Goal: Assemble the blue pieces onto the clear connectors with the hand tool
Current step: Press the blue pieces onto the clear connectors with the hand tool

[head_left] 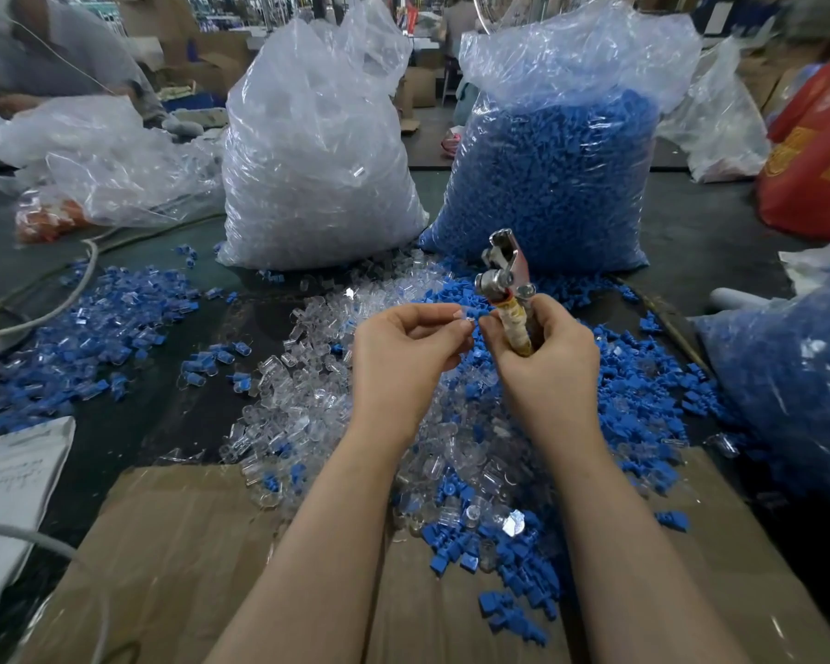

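Fingers of our left hand (406, 345) pinch a small clear connector (468, 322); our right hand (547, 357) grips the metal, tape-wrapped hand tool (506, 289).

Bare forearms, no sleeves; left hand (403, 347), right hand (547, 357) ungloved.

Head-worn view, forward and down

You're at a factory assembly bench: two tall clear plastic sacks, one of transparent connectors (317, 151), one of blue plastic caps (554, 184), w/ loose parts (643, 376) heaped on flattened brown cardboard (173, 543).
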`<state>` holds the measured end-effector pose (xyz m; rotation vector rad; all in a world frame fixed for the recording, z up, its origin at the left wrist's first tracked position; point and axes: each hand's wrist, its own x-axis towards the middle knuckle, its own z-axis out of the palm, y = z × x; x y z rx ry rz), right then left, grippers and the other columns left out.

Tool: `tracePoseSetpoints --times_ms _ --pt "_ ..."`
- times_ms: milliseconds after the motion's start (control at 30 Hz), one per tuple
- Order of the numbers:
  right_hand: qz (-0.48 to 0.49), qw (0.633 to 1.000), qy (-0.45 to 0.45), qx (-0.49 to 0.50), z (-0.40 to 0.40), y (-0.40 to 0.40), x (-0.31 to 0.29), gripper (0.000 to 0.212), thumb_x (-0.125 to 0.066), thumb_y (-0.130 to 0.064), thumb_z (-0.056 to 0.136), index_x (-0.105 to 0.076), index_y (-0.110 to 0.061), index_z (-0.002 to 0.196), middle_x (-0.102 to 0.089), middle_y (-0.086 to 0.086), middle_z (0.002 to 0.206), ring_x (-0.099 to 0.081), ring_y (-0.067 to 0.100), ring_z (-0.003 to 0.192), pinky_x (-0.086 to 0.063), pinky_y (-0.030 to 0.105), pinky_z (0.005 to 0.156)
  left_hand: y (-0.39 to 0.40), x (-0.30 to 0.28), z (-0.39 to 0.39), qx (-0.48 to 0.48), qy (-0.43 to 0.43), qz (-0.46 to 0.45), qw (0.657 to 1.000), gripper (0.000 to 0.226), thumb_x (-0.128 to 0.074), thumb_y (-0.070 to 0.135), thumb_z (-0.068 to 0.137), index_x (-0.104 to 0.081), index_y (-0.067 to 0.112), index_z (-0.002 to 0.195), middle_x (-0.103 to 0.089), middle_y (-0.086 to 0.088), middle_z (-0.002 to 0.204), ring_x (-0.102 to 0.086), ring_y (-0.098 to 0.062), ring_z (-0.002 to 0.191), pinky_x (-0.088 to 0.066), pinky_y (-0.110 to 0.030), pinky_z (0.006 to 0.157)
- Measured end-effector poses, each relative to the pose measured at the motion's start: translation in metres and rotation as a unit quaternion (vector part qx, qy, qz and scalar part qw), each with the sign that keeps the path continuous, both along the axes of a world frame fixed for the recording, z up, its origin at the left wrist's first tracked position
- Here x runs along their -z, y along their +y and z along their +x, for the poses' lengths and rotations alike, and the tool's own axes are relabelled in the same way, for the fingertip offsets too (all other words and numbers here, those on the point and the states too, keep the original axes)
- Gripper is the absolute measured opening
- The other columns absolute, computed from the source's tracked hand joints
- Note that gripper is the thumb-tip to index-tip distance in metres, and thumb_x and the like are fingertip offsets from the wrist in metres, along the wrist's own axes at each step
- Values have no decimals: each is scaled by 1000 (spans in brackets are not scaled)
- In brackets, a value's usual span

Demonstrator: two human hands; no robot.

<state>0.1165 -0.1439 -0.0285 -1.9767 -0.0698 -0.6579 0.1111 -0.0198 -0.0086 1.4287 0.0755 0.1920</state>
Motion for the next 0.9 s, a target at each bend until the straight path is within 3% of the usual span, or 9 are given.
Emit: tracePoseSetpoints --times_ms 200,567,667,767,900 --pt "-6 1000 1 0 -1 2 0 38 -72 -29 87 -41 -34 65 -54 -27 62 -46 2 54 -26 23 49 -1 3 1 -33 -38 85 995 15 -77 6 81 -77 21 84 -75 2 74 -72 -11 69 -60 -26 69" --pt "-9 999 27 -36 2 -2 3 34 -69 -26 88 -45 -32 65 -55 -26 61 -45 1 53 -27 23 50 0 8 2 -46 -92 154 983 21 -80 9 78 -76 29 81 -75 11 75 -72 -6 73 -61 -30 72" --pt "-1 997 40 -68 2 -3 3 25 -68 -25 89 -52 -30 70 -56 -22 60 -46 2 53 -31 23 53 0 11 3 -59 -85 140 985 17 -81 13 78 -75 29 79 -74 8 72 -73 -11 72 -62 -37 73" --pt "5 995 47 -88 1 -2 2 8 -65 -28 87 -63 -21 83 -63 -12 68 -54 8 59 -44 36 56 1 11 4 -77 -75 117 987 19 -79 11 79 -74 28 74 -74 5 70 -73 -17 72 -61 -41 75" --pt "8 996 52 -74 1 -4 -1 18 -62 -30 84 -66 -14 90 -68 2 76 -62 27 73 -54 49 69 8 10 7 -70 -55 4 996 15 -74 1 83 -72 16 81 -75 -5 73 -74 -19 73 -60 -29 69"
